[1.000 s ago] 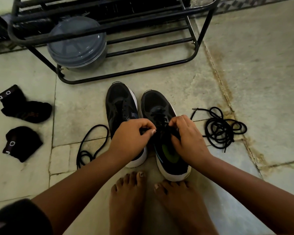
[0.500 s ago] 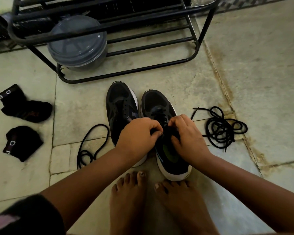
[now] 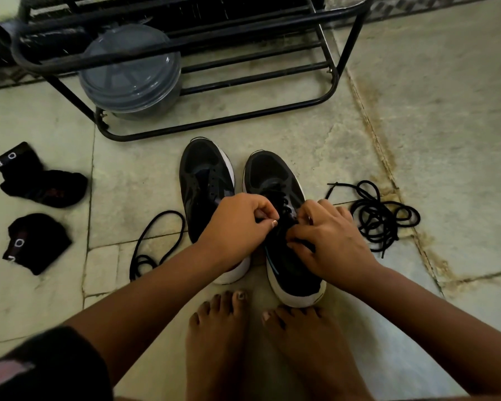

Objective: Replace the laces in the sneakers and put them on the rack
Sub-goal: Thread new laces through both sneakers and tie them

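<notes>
The left hand point(image 3: 237, 224) has slid over from the other shoe, and now its fingers pinch the thin black lace point(image 3: 284, 206) on the right black mesh sneaker point(image 3: 275, 180). The right hand point(image 3: 330, 241) pinches it too. Lacing goes on; the black metal rack point(image 3: 330, 91) waits beyond the fingers.

We cannot make out the lace at centre frame, black on the black right sneaker point(image 3: 275, 180), and the left hand point(image 3: 237, 227) and right hand point(image 3: 330, 241) cover that shoe's middle, so which eyelets are threaded stays untold; the left hand and its forearm also hide the heel half of the left sneaker point(image 3: 204, 180). The rack point(image 3: 220, 125) is cut off by the top and upper-left edges, and its bars cross the grey lidded container point(image 3: 130, 79), whose contents we cannot see. At the lower left a dark sleeve point(image 3: 47, 369) is blurred and runs out of frame.
</notes>
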Available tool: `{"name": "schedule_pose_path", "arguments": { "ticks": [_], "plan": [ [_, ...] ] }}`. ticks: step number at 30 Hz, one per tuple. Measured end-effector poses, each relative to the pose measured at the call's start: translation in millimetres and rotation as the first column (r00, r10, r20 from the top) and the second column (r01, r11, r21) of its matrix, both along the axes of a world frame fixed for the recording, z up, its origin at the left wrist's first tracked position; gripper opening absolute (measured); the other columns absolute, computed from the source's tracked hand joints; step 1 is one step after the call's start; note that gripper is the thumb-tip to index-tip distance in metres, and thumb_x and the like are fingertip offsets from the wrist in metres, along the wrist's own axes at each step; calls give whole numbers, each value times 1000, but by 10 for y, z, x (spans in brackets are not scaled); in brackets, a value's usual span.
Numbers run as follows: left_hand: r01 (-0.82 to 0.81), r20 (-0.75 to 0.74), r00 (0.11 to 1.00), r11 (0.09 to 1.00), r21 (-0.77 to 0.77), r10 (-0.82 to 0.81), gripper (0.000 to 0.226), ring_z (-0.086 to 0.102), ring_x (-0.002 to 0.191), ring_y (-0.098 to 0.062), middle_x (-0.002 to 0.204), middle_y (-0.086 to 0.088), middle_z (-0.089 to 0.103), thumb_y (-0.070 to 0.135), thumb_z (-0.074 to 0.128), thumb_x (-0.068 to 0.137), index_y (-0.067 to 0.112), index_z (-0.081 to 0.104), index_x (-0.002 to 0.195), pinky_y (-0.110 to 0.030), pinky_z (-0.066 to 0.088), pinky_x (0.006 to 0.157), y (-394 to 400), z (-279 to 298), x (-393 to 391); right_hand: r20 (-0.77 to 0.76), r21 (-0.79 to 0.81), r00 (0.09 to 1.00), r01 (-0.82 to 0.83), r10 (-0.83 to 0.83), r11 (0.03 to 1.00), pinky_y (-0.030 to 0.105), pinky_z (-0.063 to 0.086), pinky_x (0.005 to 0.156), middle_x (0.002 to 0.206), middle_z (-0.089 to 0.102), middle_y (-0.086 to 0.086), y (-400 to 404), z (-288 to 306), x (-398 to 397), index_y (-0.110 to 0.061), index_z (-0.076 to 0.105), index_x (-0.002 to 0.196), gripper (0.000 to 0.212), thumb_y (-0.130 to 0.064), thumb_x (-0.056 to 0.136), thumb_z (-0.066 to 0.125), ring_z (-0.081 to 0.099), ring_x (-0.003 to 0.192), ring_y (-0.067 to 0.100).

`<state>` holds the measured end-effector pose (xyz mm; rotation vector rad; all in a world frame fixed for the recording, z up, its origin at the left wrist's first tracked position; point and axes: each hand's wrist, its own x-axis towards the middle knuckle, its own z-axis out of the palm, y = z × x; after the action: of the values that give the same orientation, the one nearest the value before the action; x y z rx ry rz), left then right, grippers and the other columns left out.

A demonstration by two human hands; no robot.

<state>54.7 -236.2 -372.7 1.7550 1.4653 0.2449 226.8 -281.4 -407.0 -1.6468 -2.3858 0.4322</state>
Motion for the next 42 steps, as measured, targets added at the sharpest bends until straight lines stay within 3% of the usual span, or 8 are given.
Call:
{"name": "schedule_pose_path", "arguments": {
  "ticks": [5,8,14,18,25,29,34,42],
  "plan": [
    [36,-74,997,998,56,-32,12,62,78,-2,85,8,69,15,61,88,20,71,91,-17,52,76,6,1,11,-152,-47,979,128,-133,991,28,34,66,84,52,-4,40,86,-53,-20,72,81,34,-41,82,45,46,79,15],
    [109,-152,984,990,89,-95,13,62,83,-10,92,4,68,16,56,91,20,69,94,-31,53,81,18,0,27,-83,-35,987,138,-141,990,29,34,65,84,53,-2,73,77,-96,-19,74,81,27,-37,82,54,49,78,18],
    [217,-273,946,968,125,-177,13,54,88,-13,100,2,57,23,49,95,22,63,97,-32,49,82,14,-33,73,2,-37,980,200,-200,979,31,32,72,88,49,-2,26,92,-218,-21,74,90,12,-29,83,67,52,84,20],
    [175,-215,966,976,133,-144,13,59,88,-11,97,3,64,18,57,91,19,69,95,-28,49,84,45,-34,45,-225,-307,909,275,-350,911,18,38,76,86,36,-15,-17,62,-218,-26,69,108,21,-26,91,57,42,83,4],
    [43,-55,997,999,-32,-45,14,62,80,2,92,7,73,15,67,85,20,75,95,3,41,71,103,-10,-39,-299,-249,891,273,-341,929,6,33,64,86,38,-14,-35,29,-221,-20,72,100,16,-18,89,60,44,76,2],
    [39,-39,998,996,-75,-42,18,61,84,2,95,8,71,13,64,88,21,73,100,-1,42,72,94,-43,-35,-223,-144,929,268,-296,952,18,44,61,103,44,-3,0,61,-275,-14,69,92,10,-21,86,66,51,79,12],
    [-31,26,999,998,-63,32,16,63,74,3,78,15,66,8,65,86,22,73,87,-1,45,66,65,-70,-56,-164,-91,946,268,-280,959,20,38,54,116,47,6,43,46,-271,-13,67,94,22,-26,78,74,45,71,11],
    [-62,65,996,994,-89,68,12,63,68,4,78,10,68,9,68,83,20,71,88,-4,47,65,45,-45,-114,-320,-199,886,284,-336,938,9,36,63,105,41,-10,74,-36,-300,-17,73,86,6,-21,81,72,50,78,5]
  ]
}}
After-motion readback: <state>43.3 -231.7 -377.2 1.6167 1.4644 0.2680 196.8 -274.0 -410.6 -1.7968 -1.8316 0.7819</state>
